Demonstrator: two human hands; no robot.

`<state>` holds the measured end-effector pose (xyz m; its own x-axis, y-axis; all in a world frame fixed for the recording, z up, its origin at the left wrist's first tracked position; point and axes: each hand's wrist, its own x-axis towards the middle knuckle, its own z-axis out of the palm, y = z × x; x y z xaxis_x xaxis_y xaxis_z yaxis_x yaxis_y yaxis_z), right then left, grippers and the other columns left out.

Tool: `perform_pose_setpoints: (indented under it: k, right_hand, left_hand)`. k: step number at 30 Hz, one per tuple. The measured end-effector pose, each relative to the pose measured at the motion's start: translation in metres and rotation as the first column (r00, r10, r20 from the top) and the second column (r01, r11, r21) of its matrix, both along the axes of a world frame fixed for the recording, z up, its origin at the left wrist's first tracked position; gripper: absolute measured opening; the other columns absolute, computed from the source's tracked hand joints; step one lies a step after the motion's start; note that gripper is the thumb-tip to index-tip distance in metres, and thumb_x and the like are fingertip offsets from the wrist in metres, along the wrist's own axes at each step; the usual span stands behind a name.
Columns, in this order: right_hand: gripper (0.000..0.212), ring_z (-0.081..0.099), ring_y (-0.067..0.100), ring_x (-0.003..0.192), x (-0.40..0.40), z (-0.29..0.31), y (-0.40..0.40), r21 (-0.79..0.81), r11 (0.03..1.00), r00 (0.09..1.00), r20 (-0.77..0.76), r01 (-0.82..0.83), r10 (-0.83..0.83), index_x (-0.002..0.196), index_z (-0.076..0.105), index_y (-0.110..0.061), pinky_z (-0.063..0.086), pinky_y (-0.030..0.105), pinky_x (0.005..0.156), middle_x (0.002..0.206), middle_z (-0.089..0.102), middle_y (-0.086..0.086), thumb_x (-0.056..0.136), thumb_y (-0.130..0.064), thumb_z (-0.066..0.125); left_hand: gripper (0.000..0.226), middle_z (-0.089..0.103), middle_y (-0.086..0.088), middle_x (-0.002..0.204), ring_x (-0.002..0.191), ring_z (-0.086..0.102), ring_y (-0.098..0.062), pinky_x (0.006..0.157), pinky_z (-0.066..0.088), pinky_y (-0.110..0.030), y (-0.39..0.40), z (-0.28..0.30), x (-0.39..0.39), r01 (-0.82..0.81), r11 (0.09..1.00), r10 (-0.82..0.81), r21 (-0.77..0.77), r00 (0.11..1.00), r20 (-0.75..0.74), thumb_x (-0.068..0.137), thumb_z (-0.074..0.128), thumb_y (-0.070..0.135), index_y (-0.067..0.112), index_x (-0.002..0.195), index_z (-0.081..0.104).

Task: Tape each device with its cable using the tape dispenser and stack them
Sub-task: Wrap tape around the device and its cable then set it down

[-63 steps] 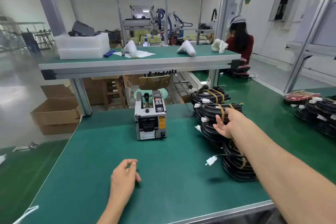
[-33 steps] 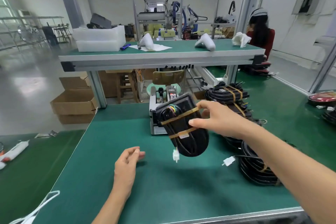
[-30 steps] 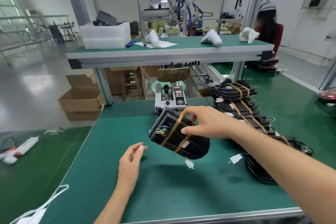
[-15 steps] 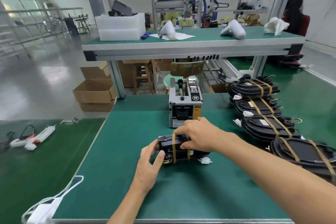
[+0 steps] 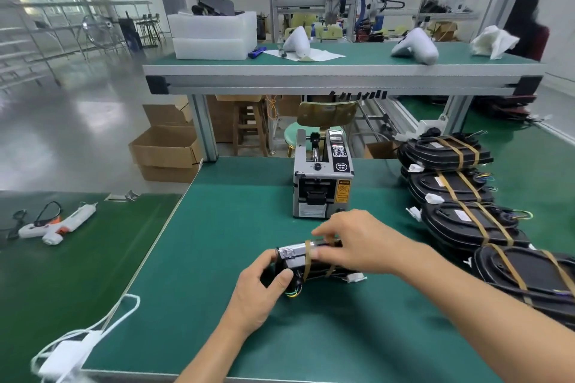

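Observation:
A black device with its coiled cable (image 5: 303, 261), bound by two tan tape strips, lies on the green table (image 5: 217, 227) in front of me. My left hand (image 5: 263, 288) grips its left end, thumb on the near side. My right hand (image 5: 348, 242) holds its top, fingers curled over the far edge and covering most of the right half. The grey tape dispenser (image 5: 322, 179) stands just behind them. A row of taped black devices (image 5: 460, 193) lies along the right side.
A white power adapter with cord (image 5: 71, 354) lies at the near left corner. A white glue gun (image 5: 59, 222) lies on the lower left table. A raised shelf (image 5: 336, 71) with white foam boxes and covers spans the back. Cardboard boxes and a stool stand beyond.
My right hand took a taped device from the right-hand pile, carried it left and set it down before the dispenser. My left hand came up and took hold of its left end.

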<state>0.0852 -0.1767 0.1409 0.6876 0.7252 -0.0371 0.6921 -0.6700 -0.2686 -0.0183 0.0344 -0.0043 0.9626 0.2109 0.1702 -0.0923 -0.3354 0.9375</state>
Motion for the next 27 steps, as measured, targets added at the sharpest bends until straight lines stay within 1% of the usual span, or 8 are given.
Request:
perform_pose_setpoints:
  k: [2, 4, 8, 10, 13, 18, 23, 27]
  right_hand:
    - [0.022, 0.068, 0.007, 0.086, 0.015, 0.007, 0.006, 0.187, 0.974, 0.986, -0.130, 0.127, -0.104, 0.102, 0.079, -0.032, 0.056, 0.033, 0.088, 0.090, 0.077, -0.012, 0.095, -0.048, 0.065]
    - [0.019, 0.063, 0.006, 0.066, 0.033, 0.004, 0.017, 0.348, 0.870, 0.922, -0.291, 0.351, -0.255, 0.082, 0.077, -0.030, 0.058, 0.033, 0.076, 0.081, 0.076, -0.009, 0.096, -0.030, 0.064]
    - [0.020, 0.059, 0.022, 0.057, 0.067, -0.018, 0.047, 0.382, 0.524, 0.630, -0.627, 0.761, -0.458, 0.100, 0.071, 0.011, 0.055, 0.040, 0.064, 0.081, 0.069, 0.015, 0.091, -0.001, 0.059]
    - [0.024, 0.060, 0.022, 0.051, 0.076, -0.025, 0.059, 0.342, 0.378, 0.496, -0.731, 0.861, -0.469, 0.109, 0.066, 0.016, 0.048, 0.028, 0.051, 0.077, 0.062, 0.013, 0.090, 0.004, 0.058]
    - [0.021, 0.057, 0.018, 0.044, 0.086, -0.032, 0.070, 0.312, 0.238, 0.391, -0.781, 0.920, -0.488, 0.108, 0.070, 0.007, 0.036, 0.024, 0.039, 0.072, 0.068, 0.013, 0.090, 0.005, 0.058]
    - [0.021, 0.051, 0.017, 0.046, 0.089, -0.035, 0.078, 0.336, 0.063, 0.329, -0.837, 0.940, -0.437, 0.107, 0.071, 0.010, 0.030, 0.013, 0.030, 0.085, 0.071, 0.017, 0.089, 0.008, 0.061]
    - [0.022, 0.058, 0.017, 0.055, 0.087, -0.032, 0.081, 0.358, 0.029, 0.346, -0.876, 0.933, -0.336, 0.112, 0.069, 0.006, 0.045, 0.022, 0.040, 0.089, 0.072, 0.016, 0.090, 0.002, 0.067]
    - [0.025, 0.048, 0.016, 0.046, 0.093, -0.034, 0.085, 0.275, -0.113, 0.236, -0.932, 0.955, -0.273, 0.117, 0.067, 0.001, 0.036, 0.017, 0.032, 0.072, 0.064, 0.017, 0.092, 0.004, 0.065]
  left_hand:
    - [0.053, 0.078, 0.005, 0.122, 0.115, 0.073, -0.020, 0.106, 0.055, -0.048, 0.000, 0.000, 0.000, 0.005, 1.000, -0.005, -0.005, 1.000, 0.002, 0.092, 0.064, 0.077, 0.039, 0.128, 0.069]
    - [0.053, 0.078, 0.004, 0.121, 0.113, 0.073, -0.021, 0.105, 0.055, -0.050, 0.000, 0.000, 0.000, 0.010, 1.000, -0.010, -0.016, 1.000, 0.010, 0.091, 0.064, 0.078, 0.039, 0.127, 0.068]
    - [0.053, 0.079, 0.003, 0.119, 0.111, 0.074, -0.022, 0.104, 0.056, -0.052, -0.001, 0.000, -0.001, 0.019, 0.999, -0.019, -0.031, 1.000, 0.021, 0.092, 0.067, 0.076, 0.037, 0.128, 0.070]
    - [0.052, 0.079, 0.003, 0.121, 0.113, 0.074, -0.020, 0.104, 0.056, -0.050, -0.001, 0.001, -0.001, 0.023, 0.999, -0.022, -0.039, 1.000, 0.019, 0.093, 0.068, 0.074, 0.037, 0.129, 0.070]
    - [0.052, 0.079, 0.003, 0.123, 0.116, 0.074, -0.021, 0.106, 0.056, -0.049, -0.001, 0.002, -0.001, 0.024, 0.998, -0.023, -0.062, 1.000, 0.014, 0.091, 0.070, 0.073, 0.037, 0.129, 0.071]
    - [0.056, 0.079, 0.002, 0.122, 0.117, 0.074, -0.023, 0.107, 0.056, -0.048, 0.000, 0.003, -0.001, 0.027, 0.994, -0.025, -0.108, 1.000, 0.018, 0.088, 0.074, 0.072, 0.033, 0.127, 0.074]
    - [0.055, 0.080, 0.004, 0.117, 0.112, 0.075, -0.021, 0.105, 0.056, -0.050, 0.001, 0.004, -0.001, 0.012, 0.995, -0.009, -0.101, 1.000, 0.027, 0.087, 0.076, 0.068, 0.027, 0.124, 0.075]
    - [0.060, 0.080, 0.004, 0.116, 0.111, 0.075, -0.020, 0.104, 0.057, -0.048, 0.001, 0.004, -0.001, 0.015, 0.994, -0.011, -0.104, 0.999, 0.033, 0.084, 0.075, 0.075, 0.029, 0.122, 0.076]
